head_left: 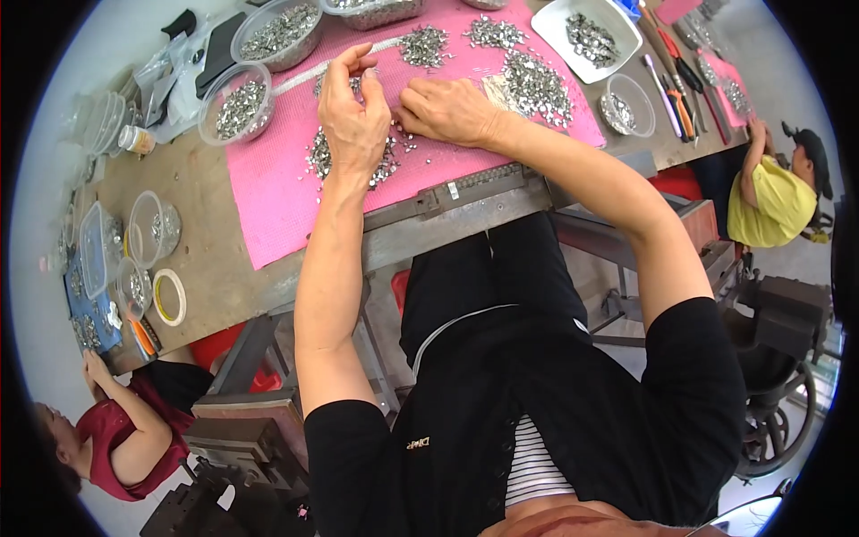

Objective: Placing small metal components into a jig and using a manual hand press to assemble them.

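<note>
A pink mat point(259, 201) lies under both hands with piles of small shiny metal pieces on it. My left hand point(352, 116) is raised on edge over one loose pile point(319, 159), its fingers curved and the thumb apart from them. Nothing shows in its grasp. Just to its right, my right hand point(452, 109) is low on the mat with the fingers bent under and drawn together. Whatever those fingertips pinch is hidden. A few loose pieces lie between the hands, and a larger pile point(537, 88) spreads beyond my right wrist.
Clear tubs of metal pieces point(204, 115) stand at the mat's far left; a white tray point(628, 45) and a round tub point(651, 116) are at its right. Farther right lie hand tools point(684, 112). A tape roll point(182, 304) rests at left. People sit at both sides.
</note>
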Motion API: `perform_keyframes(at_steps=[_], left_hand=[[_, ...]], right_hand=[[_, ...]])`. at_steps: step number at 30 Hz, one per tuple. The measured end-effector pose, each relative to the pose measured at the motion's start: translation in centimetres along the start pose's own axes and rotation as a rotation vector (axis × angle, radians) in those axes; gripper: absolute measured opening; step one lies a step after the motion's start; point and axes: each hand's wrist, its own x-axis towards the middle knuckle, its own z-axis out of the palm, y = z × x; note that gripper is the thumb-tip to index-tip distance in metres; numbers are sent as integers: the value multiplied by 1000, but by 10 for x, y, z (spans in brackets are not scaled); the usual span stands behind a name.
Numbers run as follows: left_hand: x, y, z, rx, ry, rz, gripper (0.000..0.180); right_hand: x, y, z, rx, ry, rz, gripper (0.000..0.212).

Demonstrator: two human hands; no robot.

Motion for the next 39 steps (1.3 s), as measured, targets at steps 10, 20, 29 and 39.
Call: perform_keyframes(at_steps=[10, 20, 29, 39], left_hand=[[2, 19, -26, 117, -224, -20, 23], [-45, 23, -15, 337, -422, 93, 30], [-52, 43, -16, 355, -315, 129, 11], [-68, 53, -31, 517, -502, 101, 10]], right_hand=[[-12, 5, -30, 299, -85, 75, 18], [5, -7, -36, 1014, 139, 904, 46], [3, 7, -33, 955, 72, 780, 58], [-58, -13, -77, 516, -95, 375, 14]])
